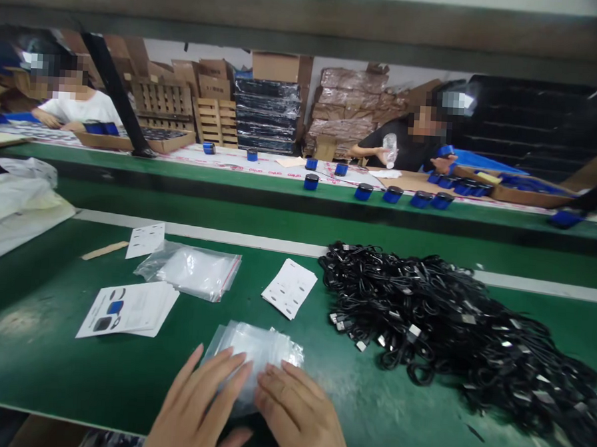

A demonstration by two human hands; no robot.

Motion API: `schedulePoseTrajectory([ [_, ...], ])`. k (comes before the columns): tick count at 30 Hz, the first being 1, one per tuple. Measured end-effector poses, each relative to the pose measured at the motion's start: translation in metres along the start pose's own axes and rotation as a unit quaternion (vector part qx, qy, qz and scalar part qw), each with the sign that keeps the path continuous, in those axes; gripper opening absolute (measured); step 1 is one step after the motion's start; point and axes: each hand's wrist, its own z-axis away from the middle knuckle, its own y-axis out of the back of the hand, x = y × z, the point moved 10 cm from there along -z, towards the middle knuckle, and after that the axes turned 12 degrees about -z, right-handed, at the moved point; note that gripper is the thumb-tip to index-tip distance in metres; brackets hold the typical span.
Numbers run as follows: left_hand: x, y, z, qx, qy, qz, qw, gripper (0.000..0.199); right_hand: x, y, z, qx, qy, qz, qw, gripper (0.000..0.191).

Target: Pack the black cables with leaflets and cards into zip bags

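A stack of small clear zip bags (252, 344) lies on the green tabletop close in front of me. My left hand (199, 405) rests on its left side with the fingers stretched and spread. From the right, my right hand (299, 410) lies on the same bags, its fingers side by side and slightly bent; its thumb is hidden. Beyond the bags are a small pile of printed leaflets (290, 288) and a larger clear zip bag (196, 269) with white contents. A fanned pile of printed cards (128, 308) sits to the left.
A long heap of black USB cables (438, 317) covers the right side. White plastic sheeting (14, 208) lies at far left. Across a raised green ledge (230, 183) stand several blue cylinders (363, 191). Two co-workers sit behind it; one person (407, 139) holds a clear bottle-like object.
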Motion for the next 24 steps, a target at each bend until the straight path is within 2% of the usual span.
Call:
schedulePoseTrajectory([
  [2,0.009,0.001,-0.026,0.016,-0.045,-0.001,0.999,0.034,0.004,0.015,0.003,0.044,-0.039,-0.038,0.998,0.015],
  [4,0.007,0.003,-0.039,0.036,-0.018,0.026,0.999,0.03,0.024,0.032,0.012,0.097,-0.144,-0.083,0.981,0.012],
  [5,0.005,0.004,-0.042,0.047,0.0,0.036,0.998,0.03,0.039,0.036,0.02,0.108,-0.219,-0.115,0.963,0.012],
  [6,0.005,0.005,-0.042,0.057,0.014,0.038,0.998,0.03,0.055,0.033,0.031,0.103,-0.303,-0.16,0.934,0.016],
  [7,0.007,0.007,-0.042,0.068,0.021,0.035,0.997,0.03,0.069,0.025,0.043,0.087,-0.386,-0.221,0.892,0.023],
  [9,0.012,0.011,-0.039,0.091,0.019,0.025,0.995,0.026,0.079,-0.002,0.063,0.041,-0.5,-0.371,0.782,0.035],
  [11,0.015,0.016,-0.036,0.112,0.017,0.017,0.993,0.022,0.076,-0.023,0.071,0.042,-0.545,-0.488,0.681,0.051],
  [12,0.016,0.018,-0.035,0.123,0.015,0.014,0.992,0.02,0.075,-0.029,0.072,0.057,-0.552,-0.523,0.647,0.06],
  [14,0.016,0.023,-0.034,0.14,0.012,0.005,0.99,0.02,0.073,-0.037,0.07,0.072,-0.558,-0.557,0.61,0.067],
  [17,0.015,0.026,-0.034,0.148,0.004,-0.015,0.989,0.023,0.063,-0.049,0.066,0.021,-0.57,-0.58,0.582,0.053],
  [19,0.016,0.024,-0.034,0.138,-0.002,-0.016,0.99,0.023,0.062,-0.051,0.064,0.003,-0.573,-0.578,0.581,0.051],
  [21,0.018,0.016,-0.033,0.107,-0.006,0.003,0.994,0.021,0.066,-0.045,0.064,0.018,-0.57,-0.561,0.601,0.051],
  [24,0.02,-0.004,-0.028,0.017,0.02,0.069,0.997,0.028,0.074,-0.035,0.064,0.049,-0.555,-0.519,0.648,0.049],
])
